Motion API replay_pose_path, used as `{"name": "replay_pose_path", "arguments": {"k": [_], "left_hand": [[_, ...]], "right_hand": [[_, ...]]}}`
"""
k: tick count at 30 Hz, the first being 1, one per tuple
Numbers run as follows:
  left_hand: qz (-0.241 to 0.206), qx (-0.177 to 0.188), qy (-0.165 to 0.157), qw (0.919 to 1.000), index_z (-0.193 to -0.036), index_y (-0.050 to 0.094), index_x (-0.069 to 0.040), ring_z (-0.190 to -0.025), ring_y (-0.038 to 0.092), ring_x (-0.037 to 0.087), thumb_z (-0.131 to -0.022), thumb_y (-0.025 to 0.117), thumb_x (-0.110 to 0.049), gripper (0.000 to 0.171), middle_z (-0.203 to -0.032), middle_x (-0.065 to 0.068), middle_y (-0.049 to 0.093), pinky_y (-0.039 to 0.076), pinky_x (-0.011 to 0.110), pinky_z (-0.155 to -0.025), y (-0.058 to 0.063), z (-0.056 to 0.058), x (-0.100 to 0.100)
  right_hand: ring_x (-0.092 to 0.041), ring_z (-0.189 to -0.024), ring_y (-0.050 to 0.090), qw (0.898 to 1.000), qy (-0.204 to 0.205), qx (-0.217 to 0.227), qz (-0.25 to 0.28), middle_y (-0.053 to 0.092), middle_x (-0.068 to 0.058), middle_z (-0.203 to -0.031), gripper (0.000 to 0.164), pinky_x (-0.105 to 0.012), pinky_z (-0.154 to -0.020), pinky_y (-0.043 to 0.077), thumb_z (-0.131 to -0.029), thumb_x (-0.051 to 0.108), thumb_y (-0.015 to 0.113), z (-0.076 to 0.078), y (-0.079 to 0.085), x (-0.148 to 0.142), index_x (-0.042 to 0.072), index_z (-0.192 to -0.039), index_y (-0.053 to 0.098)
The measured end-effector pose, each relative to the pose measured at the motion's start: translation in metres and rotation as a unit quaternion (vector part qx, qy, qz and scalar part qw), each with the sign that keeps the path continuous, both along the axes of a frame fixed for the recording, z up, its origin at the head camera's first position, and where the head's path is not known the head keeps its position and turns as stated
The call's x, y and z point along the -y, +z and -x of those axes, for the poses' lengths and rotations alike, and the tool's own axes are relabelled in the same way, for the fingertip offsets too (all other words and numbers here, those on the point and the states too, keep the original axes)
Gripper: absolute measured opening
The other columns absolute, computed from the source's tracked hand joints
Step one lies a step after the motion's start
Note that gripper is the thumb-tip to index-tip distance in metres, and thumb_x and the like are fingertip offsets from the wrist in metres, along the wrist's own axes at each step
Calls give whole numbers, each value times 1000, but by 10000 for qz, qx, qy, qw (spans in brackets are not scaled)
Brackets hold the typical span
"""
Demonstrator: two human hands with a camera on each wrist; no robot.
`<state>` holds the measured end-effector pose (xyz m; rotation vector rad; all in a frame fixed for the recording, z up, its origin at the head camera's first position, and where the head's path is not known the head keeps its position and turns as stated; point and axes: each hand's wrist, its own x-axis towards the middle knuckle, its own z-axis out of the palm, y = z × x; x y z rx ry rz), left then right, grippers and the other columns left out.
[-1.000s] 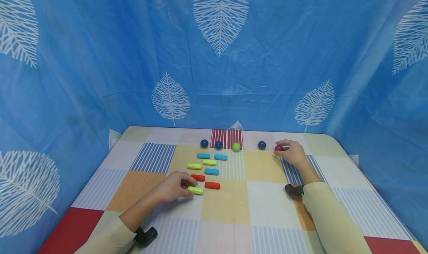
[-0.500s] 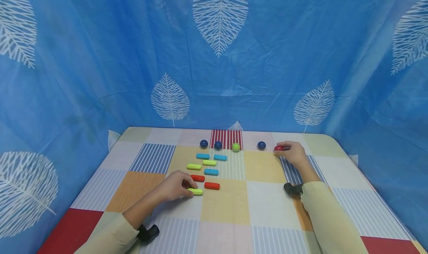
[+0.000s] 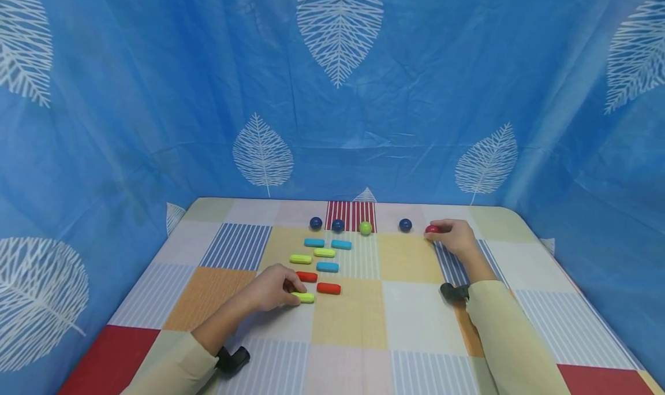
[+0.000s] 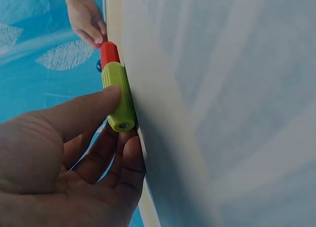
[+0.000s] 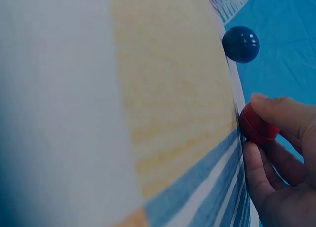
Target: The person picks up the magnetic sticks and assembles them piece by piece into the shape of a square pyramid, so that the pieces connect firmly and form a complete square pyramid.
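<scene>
My left hand (image 3: 272,289) pinches the left end of a yellow-green ribbed stick (image 3: 307,297) lying low at the table, the nearest of the coloured sticks. In the left wrist view the thumb lies on this stick (image 4: 119,103), the other fingers sit beneath, and a small hole shows in its end. Just beyond it are two red sticks (image 3: 329,289). At the far right my right hand (image 3: 455,237) holds a red ball (image 3: 430,229) between thumb and fingers. The right wrist view shows a seam round that ball (image 5: 256,126), close against the tablecloth.
Farther back lie blue sticks (image 3: 327,267) and two more yellow-green sticks (image 3: 300,259). Along the far side stand dark blue balls (image 3: 405,225) and a green ball (image 3: 365,228). A blue leaf-print curtain (image 3: 395,123) encloses the patchwork-covered table (image 3: 350,320).
Both hands keep hold of the same stick and ball, nearly in place. The left fingers cover slightly more of the stick than a second ago. The head view has shifted a little.
</scene>
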<state>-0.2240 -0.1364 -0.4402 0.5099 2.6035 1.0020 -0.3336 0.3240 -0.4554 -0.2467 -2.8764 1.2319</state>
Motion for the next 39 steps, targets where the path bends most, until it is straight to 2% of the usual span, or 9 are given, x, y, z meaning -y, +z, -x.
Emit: {"name": "replay_pose_path", "arguments": {"k": [8,15,22,27,33,36,39], "left_hand": [[238,-244,-180,9993,-91,78,-18,-80,56,14,-80,86,-6,18,-86,-8,67,53,24,-73,0,0,-4],[357,-373,-382,9979,-90,77,-19,-79,57,13,-81,85,-7,18,-85,-9,67,54,24,-74,-1,-1,-5],[-49,-486,-767,9959,-91,77,-24,-79,58,12,-82,85,-10,18,-86,-12,68,53,22,-72,2,0,-9],[-315,-753,-850,9930,-96,78,-20,-79,58,9,-83,85,-12,17,-90,-11,70,52,22,-72,8,0,-29],[-556,-1000,-1097,9874,-96,79,-16,-78,59,4,-84,85,-12,14,-89,-8,72,52,20,-72,11,3,-63],[-579,-950,-1083,9879,-96,79,-16,-79,59,4,-82,86,-13,16,-89,-7,72,52,19,-73,10,5,-78],[-567,-797,-1004,9901,-98,79,-17,-80,59,4,-82,87,-14,18,-90,-9,71,52,18,-73,9,9,-93]], "right_hand": [[-43,-127,55,9998,-47,-75,-204,58,-28,-141,53,-55,-110,48,-93,25,76,-5,0,2,0,-138,61],[-44,-123,59,9991,199,-151,-328,61,-29,-136,51,-54,-105,52,-93,25,76,-15,3,3,-2,-134,62],[-42,-117,65,9976,595,-219,-276,65,-26,-131,48,-52,-99,56,-91,23,78,-33,8,5,0,-131,65],[-35,-111,66,9963,833,-89,-214,69,-22,-126,45,-45,-94,59,-91,25,79,-47,10,7,3,-129,69],[-26,-101,68,9936,1131,-26,-26,73,-19,-116,41,-29,-78,58,-87,23,82,-65,11,13,2,-121,72],[-25,-98,69,9918,1273,15,152,74,-18,-115,40,-27,-74,57,-85,21,84,-73,11,18,1,-118,73],[-23,-98,67,9909,1314,112,270,75,-14,-113,41,-27,-76,56,-84,22,85,-81,11,23,4,-119,73]]}}
